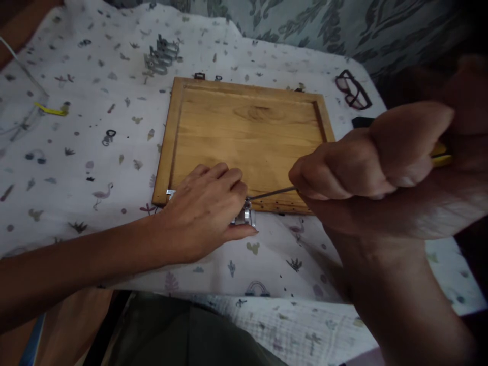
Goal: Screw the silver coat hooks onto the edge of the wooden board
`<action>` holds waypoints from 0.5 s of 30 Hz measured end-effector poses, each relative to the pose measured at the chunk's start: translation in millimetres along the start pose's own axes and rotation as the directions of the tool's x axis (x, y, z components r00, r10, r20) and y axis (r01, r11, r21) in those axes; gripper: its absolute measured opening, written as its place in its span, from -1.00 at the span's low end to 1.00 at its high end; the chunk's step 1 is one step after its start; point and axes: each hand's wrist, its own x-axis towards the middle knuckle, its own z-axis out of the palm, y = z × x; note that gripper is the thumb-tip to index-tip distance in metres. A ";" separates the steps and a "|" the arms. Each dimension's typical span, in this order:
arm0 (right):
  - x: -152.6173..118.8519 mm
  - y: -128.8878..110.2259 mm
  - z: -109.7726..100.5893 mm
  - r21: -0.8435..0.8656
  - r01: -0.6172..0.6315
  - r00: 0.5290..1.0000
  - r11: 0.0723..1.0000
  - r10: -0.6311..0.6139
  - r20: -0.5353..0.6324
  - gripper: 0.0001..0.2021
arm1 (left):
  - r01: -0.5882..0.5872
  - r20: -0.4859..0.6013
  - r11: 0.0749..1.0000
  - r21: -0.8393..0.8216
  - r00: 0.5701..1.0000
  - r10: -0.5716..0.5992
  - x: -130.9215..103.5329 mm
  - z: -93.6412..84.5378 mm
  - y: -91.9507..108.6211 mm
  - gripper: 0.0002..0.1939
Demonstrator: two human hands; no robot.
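A framed wooden panel (229, 127) lies flat on a printed cloth. My left hand (206, 208) rests over its near edge, fingers curled and thumb extended along a silvery metal hinge (247, 216), which it holds at that edge. Much of the hinge is hidden beneath the hand. My right hand (366, 168) is wrapped around a screwdriver, its thin shaft (272, 192) running left to the hinge. Only a bit of the yellow handle shows behind the fist. Small dark holes dot the panel's near edge right of the hinge.
Several grey metal hinge pieces (162, 55) are grouped beyond the panel. Dark-framed eyeglasses (353, 90) lie at the far right. At the left are a yellow object (51, 109) and a pale cord (25, 66). The table's front edge runs above my lap.
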 end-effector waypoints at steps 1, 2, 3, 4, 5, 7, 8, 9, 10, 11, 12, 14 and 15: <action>1.0 -0.2 1.1 0.000 -0.012 1.000 1.000 0.012 0.012 -0.54 | -0.001 -0.002 1.000 0.002 1.000 0.001 0.0 -0.1 0.0 -0.53; 2.0 -0.3 2.1 -0.005 -0.015 1.000 1.000 0.016 0.022 -0.55 | -0.002 -0.003 1.000 0.005 1.000 0.002 0.1 -0.3 0.0 -0.53; 2.9 -0.3 3.1 -0.011 -0.011 1.000 1.000 0.011 0.023 -0.54 | -0.003 -0.003 1.000 0.006 1.000 0.003 0.1 -0.5 0.0 -0.52; 3.5 -0.3 4.1 -0.014 0.001 1.000 1.000 -0.001 0.029 -0.52 | -0.001 0.000 1.000 0.008 1.000 0.001 0.2 -0.9 0.0 -0.52; 3.9 -0.4 5.2 -0.015 0.016 0.999 1.000 -0.015 0.043 -0.50 | -0.001 0.004 1.000 0.009 1.000 0.001 0.4 -1.4 0.1 -0.52; 3.5 -0.3 7.3 -0.021 0.025 0.998 0.999 -0.024 0.050 -0.47 | 0.002 0.020 1.000 0.007 1.000 -0.002 0.7 -2.3 0.4 -0.52; 2.7 -0.1 8.3 -0.023 0.036 0.997 0.999 -0.035 0.062 -0.47 | 0.003 0.028 1.000 0.005 1.000 -0.003 0.8 -2.7 0.5 -0.53; 1.5 0.1 9.2 -0.030 0.049 0.996 0.998 -0.046 0.083 -0.47 | 0.004 0.036 1.000 0.002 0.999 -0.004 0.8 -2.8 0.6 -0.53; 0.1 0.4 9.9 -0.041 0.054 0.993 0.998 -0.049 0.109 -0.49 | 0.006 0.039 1.000 -0.001 0.999 -0.006 0.7 -2.6 0.6 -0.53; -1.5 0.7 10.6 -0.054 0.047 0.989 0.997 -0.039 0.140 -0.50 | 0.008 0.036 1.000 -0.004 0.999 -0.008 0.4 -2.3 0.4 -0.53; -3.1 1.0 11.4 -0.071 0.029 0.984 0.997 -0.017 0.175 -0.52 | 0.013 0.027 1.000 -0.009 1.000 -0.013 0.0 -1.7 0.1 -0.54; -5.7 1.2 13.7 -0.124 -0.036 0.975 0.992 0.062 0.216 -0.55 | 0.008 -0.006 0.999 -0.040 1.000 -0.008 -1.3 -0.2 -0.8 -0.58; -6.3 1.1 15.3 -0.154 -0.065 0.979 0.986 0.093 0.182 -0.54 | -0.005 -0.028 0.998 -0.070 1.000 0.003 -2.0 0.5 -1.5 -0.61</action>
